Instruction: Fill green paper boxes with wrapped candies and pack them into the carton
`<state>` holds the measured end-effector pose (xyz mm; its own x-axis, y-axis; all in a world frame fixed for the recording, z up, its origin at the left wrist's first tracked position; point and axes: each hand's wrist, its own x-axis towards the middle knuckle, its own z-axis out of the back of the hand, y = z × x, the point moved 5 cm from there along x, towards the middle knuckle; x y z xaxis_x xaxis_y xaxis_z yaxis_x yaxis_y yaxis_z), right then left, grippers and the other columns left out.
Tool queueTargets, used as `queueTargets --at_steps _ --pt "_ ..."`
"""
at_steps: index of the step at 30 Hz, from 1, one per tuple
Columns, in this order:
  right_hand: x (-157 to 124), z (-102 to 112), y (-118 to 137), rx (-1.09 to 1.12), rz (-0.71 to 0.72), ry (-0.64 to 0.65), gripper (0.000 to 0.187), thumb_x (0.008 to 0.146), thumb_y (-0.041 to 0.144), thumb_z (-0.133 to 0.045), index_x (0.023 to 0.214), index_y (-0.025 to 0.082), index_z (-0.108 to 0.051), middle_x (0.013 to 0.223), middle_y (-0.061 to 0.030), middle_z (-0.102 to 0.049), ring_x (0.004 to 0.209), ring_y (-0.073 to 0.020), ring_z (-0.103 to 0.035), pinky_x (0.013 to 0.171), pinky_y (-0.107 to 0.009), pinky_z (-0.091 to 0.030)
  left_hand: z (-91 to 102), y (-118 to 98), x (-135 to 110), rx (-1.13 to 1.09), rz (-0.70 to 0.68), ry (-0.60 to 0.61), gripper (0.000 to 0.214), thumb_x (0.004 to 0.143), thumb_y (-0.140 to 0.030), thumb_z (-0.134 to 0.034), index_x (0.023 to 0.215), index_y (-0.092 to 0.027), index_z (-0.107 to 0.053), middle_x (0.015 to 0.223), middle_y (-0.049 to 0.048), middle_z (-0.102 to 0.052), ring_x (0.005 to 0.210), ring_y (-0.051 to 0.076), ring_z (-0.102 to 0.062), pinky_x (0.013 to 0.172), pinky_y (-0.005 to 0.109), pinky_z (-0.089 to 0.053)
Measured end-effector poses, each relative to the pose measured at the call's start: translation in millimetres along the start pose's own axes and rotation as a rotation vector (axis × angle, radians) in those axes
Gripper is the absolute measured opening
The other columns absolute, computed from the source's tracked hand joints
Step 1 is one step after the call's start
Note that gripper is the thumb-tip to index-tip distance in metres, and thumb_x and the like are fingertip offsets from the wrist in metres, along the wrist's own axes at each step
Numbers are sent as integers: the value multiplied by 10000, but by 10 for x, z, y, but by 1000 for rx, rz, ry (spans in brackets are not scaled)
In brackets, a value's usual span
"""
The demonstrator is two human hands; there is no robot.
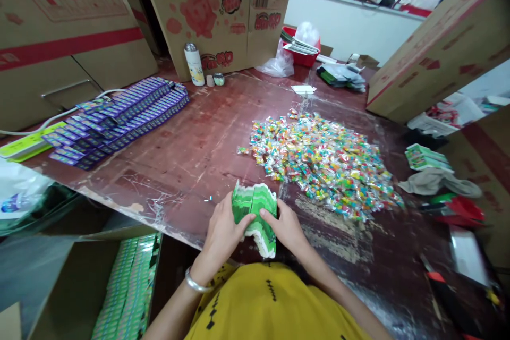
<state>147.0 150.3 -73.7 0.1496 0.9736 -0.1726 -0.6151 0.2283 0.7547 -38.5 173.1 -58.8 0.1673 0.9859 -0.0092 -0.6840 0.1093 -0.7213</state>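
A stack of green and white printed cards [255,199] is held between both hands over the table's near edge, bent and fanned along its edges. My left hand [225,226] grips its left side, thumb laid across the top. My right hand [289,226] grips the right side, its thumb meeting the other near the middle. The fingers beneath the stack are hidden. Beyond the right hand spreads a large heap of small clear-wrapped, brightly coloured candies [319,159]. One wrapped candy [243,150] lies just left of the heap.
Purple boxes [119,117] stand in rows at the left, beside a yellow-green power strip [32,141]. A flask [194,64] stands before a big carton [215,10]. An open carton of green packs [127,281] sits below the table edge. Scissors [434,271] lie at right.
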Motion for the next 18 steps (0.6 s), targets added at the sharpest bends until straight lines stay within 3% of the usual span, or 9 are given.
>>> queueTargets --at_steps 3,6,9,12,18 --pt "-128 366 -229 1 -39 -55 310 835 463 -572 917 173 -645 776 -46 -688 713 -220 -622 650 -280 -458 -257 -291 -18 -80 -93 72 608 841 -408 -606 1366 -184 -398 1286 138 -559 1197 292 -522 1003 442 -412" --pt "-358 827 -634 66 -97 -83 384 832 492 -569 1010 162 -653 841 -56 -707 787 -250 -643 713 -323 -496 -627 -630 -46 -181 -208 186 548 882 -390 -552 1365 -181 -400 1315 136 -541 1219 270 -501 1036 423 -385" --pt "-610 1125 -1027 182 -155 -87 426 816 519 -585 1024 155 -663 934 -70 -718 879 -285 -654 774 -369 -515 -961 -802 -39 -249 -248 321 496 903 -396 -512 1343 -182 -434 1326 139 -539 1226 271 -506 1042 422 -381" --pt "-760 1204 -1250 239 -170 -126 433 825 520 -581 1035 151 -665 1007 -81 -715 956 -304 -645 839 -403 -507 -1106 -771 51 -246 -230 368 472 911 -411 -492 1323 -183 -468 1296 136 -560 1201 272 -525 1027 425 -393" --pt "-807 1186 -1319 252 -182 -182 418 827 497 -591 1096 183 -650 1057 -94 -707 996 -312 -636 887 -428 -491 -1009 -603 188 -244 -151 401 410 929 -411 -448 1236 -177 -586 1194 117 -635 1129 266 -565 1010 420 -401"
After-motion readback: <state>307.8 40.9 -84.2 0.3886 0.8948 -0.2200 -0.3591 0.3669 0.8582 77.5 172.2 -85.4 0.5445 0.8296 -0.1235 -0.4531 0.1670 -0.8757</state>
